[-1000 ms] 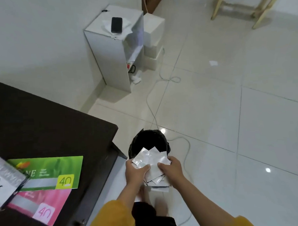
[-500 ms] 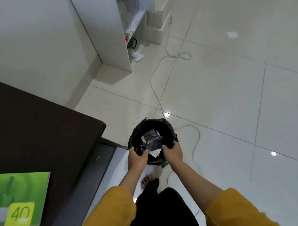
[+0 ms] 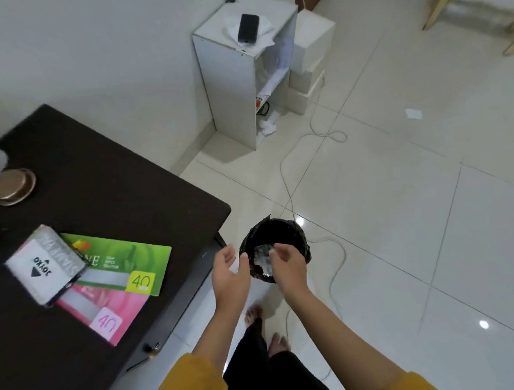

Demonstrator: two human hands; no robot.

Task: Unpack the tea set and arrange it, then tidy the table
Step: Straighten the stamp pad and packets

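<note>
Above the black bin (image 3: 277, 248) holding the wrappers (image 3: 261, 255), both hands, left (image 3: 229, 272) and right (image 3: 288, 262), hang loosely open and empty, so a careless swing could tip it and spill them.

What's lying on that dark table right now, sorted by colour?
Green box: 1
Pink box: 1
White-and-silver packet: 1
Gold lid: 1
Total: 4, plus something pale cut off at the table's left edge that I cannot identify.
</note>
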